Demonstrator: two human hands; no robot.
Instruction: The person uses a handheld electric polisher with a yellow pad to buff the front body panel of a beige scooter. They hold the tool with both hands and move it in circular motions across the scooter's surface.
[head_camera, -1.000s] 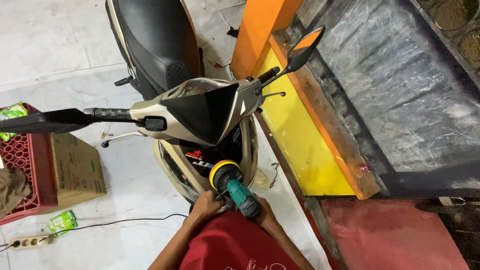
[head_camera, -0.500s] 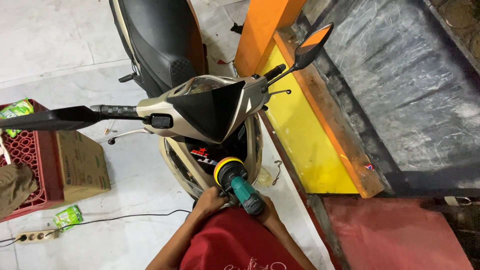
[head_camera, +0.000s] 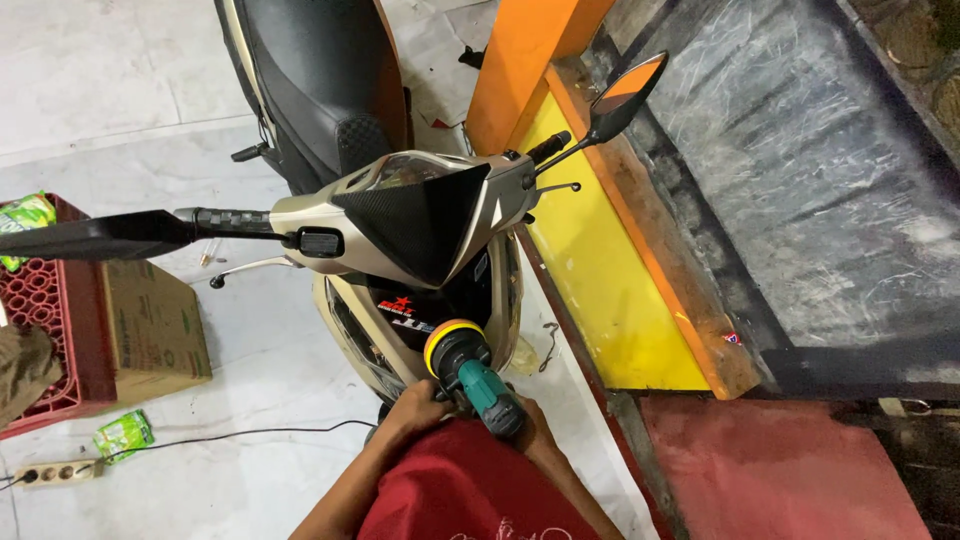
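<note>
From the head camera, a scooter (head_camera: 400, 230) stands nose toward the person, its handlebars spread wide and its black seat running away up the picture. Both hands are wrapped around a green polisher (head_camera: 480, 385) low in the middle. The left hand (head_camera: 415, 405) grips it at the near left side; the right hand (head_camera: 530, 430) closes on the handle end, mostly hidden by the tool and a red sleeve (head_camera: 460, 490). The polisher's yellow pad (head_camera: 445, 340) presses against the scooter's dark front panel, just below the headlight cover. A red crate (head_camera: 50, 340) and a cardboard box (head_camera: 155, 320) sit on the floor at left, with a power strip (head_camera: 55, 472) and its cable near them. An orange and yellow ramp (head_camera: 610, 250) runs along the right.
</note>
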